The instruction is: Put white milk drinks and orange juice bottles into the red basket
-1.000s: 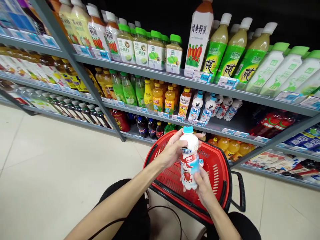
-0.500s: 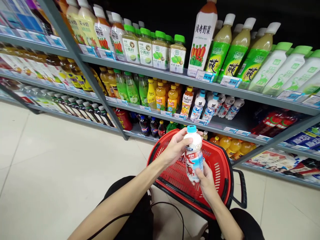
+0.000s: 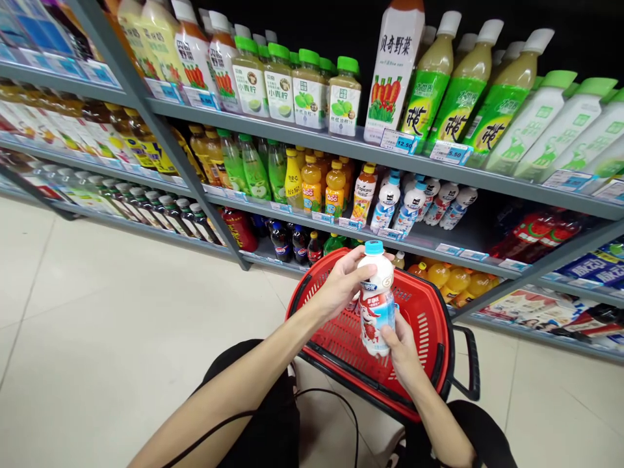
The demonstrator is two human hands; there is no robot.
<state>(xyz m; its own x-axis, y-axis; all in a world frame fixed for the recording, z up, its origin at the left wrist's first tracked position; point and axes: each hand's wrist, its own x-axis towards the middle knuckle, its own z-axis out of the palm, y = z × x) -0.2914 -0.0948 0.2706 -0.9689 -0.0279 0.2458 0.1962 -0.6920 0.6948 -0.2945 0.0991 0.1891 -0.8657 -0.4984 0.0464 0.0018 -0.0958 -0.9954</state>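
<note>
A white, red and blue bottle (image 3: 376, 312) with a blue cap stands upright in both my hands, above a red shopping basket (image 3: 419, 383). My left hand (image 3: 344, 283) grips its upper part from the left, thumb across the front below the cap. Around its lower right side my right hand (image 3: 402, 344) is closed, thumb on the label. Part of another bottle shows behind my left hand inside the basket, mostly hidden.
Shelves (image 3: 312, 136) of drink bottles run across the view beyond the basket. The basket's black handle (image 3: 472, 364) sticks out at the right. A black cable (image 3: 336, 398) loops between my knees, over the tiled floor (image 3: 121, 325).
The view has shifted slightly, with the upper shelf bottles a little higher in the picture. Both hands keep their hold on the bottle, which has barely moved.
</note>
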